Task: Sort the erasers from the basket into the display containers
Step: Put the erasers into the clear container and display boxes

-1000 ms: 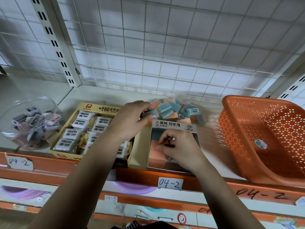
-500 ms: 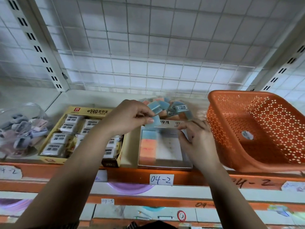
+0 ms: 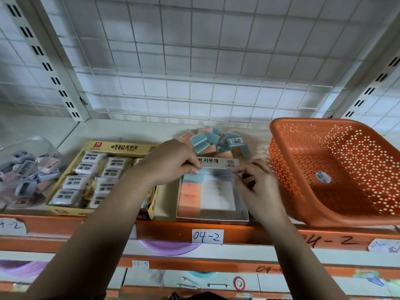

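A silver display box (image 3: 213,218) with a Korean-lettered back flap stands at the shelf's front edge. Orange-pink erasers (image 3: 189,197) fill its left column, and the right side shows bare bottom. My left hand (image 3: 171,163) pinches a blue eraser (image 3: 193,177) at the box's back left corner, just above the orange-pink column. My right hand (image 3: 257,185) has thumb and forefinger curled on the box's back right corner. A loose pile of blue and orange erasers (image 3: 216,141) lies on the shelf behind the box. The orange basket (image 3: 303,204) stands tilted at the right, holding only a sticker.
A yellow box (image 3: 121,147) of white-sleeved erasers sits left of the silver box. Further left stands a clear round jar (image 3: 26,174) of small grey and pink items. A wire grid wall backs the shelf. Lower shelves with labels run below the orange front rail.
My left hand brought the blue eraser from the pile down into the box's back left corner. My right hand left the box's inside and moved to its back right corner.
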`<state>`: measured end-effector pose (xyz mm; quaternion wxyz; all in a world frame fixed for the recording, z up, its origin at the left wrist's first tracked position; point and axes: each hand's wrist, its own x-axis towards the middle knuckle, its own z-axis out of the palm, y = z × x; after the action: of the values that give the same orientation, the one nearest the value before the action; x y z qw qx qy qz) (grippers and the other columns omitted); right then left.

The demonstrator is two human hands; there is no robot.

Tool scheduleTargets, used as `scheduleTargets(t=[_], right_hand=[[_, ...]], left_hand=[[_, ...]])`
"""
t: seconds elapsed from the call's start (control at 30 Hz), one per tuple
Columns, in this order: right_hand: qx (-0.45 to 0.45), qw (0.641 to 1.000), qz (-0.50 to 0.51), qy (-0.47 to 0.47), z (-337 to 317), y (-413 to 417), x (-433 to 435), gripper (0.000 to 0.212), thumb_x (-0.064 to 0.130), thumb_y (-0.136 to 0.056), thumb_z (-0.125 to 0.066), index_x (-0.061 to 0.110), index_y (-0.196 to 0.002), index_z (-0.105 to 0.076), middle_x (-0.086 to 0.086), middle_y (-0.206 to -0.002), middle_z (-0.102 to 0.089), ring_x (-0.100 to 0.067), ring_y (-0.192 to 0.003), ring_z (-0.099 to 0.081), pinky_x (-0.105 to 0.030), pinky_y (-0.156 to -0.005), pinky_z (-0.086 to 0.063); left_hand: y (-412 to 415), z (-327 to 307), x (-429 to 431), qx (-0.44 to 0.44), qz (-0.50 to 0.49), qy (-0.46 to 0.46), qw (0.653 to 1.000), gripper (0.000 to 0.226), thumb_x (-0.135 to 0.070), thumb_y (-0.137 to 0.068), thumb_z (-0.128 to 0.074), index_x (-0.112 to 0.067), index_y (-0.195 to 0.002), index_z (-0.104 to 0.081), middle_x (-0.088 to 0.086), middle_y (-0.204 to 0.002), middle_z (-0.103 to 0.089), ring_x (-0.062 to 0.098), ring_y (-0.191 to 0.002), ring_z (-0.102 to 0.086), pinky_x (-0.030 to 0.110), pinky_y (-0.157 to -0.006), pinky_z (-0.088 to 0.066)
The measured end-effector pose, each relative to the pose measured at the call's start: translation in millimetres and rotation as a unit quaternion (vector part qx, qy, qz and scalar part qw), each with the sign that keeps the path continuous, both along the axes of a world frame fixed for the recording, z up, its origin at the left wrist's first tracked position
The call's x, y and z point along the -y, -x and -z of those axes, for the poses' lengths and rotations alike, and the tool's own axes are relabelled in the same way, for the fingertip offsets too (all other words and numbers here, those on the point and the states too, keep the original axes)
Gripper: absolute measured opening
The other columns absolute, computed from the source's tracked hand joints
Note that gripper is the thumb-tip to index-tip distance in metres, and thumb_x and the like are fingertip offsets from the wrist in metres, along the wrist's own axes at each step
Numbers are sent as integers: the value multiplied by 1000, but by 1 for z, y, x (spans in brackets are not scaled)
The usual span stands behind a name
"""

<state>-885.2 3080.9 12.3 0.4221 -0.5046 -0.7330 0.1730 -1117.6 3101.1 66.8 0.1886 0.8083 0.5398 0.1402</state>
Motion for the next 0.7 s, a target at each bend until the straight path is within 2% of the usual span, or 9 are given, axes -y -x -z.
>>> scheduleTargets(t=[0.07,0.17,0.33,0.5,0.7], right_hand=[[2,1000,0,7,0,-1,0,17,-4,-78,-71,9,-90,-72,-3,-99,-58,-11,-97,-55,-18,-88,-44],[9,1000,0,8,0,-1,0,17,-3,-79,-71,10,-90,-72,-3,-100,-57,-8,-98,-53,-11,-89,-39],[4,1000,-2,14,2,-1,-2,17,-4,-79,-71,9,-89,-71,-5,-99,-56,-5,-93,-53,-5,-84,-37],[-7,1000,1,30,4,-1,-3,19,-5,-78,-70,11,-88,-71,-5,-98,-57,-5,-91,-54,-7,-82,-39],[-8,999,2,32,4,-1,-2,20,-6,-77,-70,12,-88,-71,-3,-98,-57,-9,-95,-55,-15,-86,-43]], left_hand=[[-1,1,2,-23,6,-26,999,17,-22,-83,-75,-24,-100,-76,-13,-93,-68,2,-89,-59,8,-68,-32],[-1,1,6,-48,0,-58,997,16,-24,-82,-75,-24,-98,-75,-13,-97,-63,8,-90,-60,21,-73,-39],[-1,-1,9,-95,-21,-86,992,19,-27,-81,-75,-26,-100,-70,-15,-100,-63,5,-91,-59,22,-72,-38],[-3,-2,11,-132,-22,-97,986,19,-29,-85,-72,-27,-104,-72,-14,-107,-65,8,-100,-58,22,-74,-34],[-6,-7,9,-174,-23,-98,980,16,-29,-88,-68,-30,-103,-73,-14,-107,-65,8,-104,-56,26,-84,-38]])
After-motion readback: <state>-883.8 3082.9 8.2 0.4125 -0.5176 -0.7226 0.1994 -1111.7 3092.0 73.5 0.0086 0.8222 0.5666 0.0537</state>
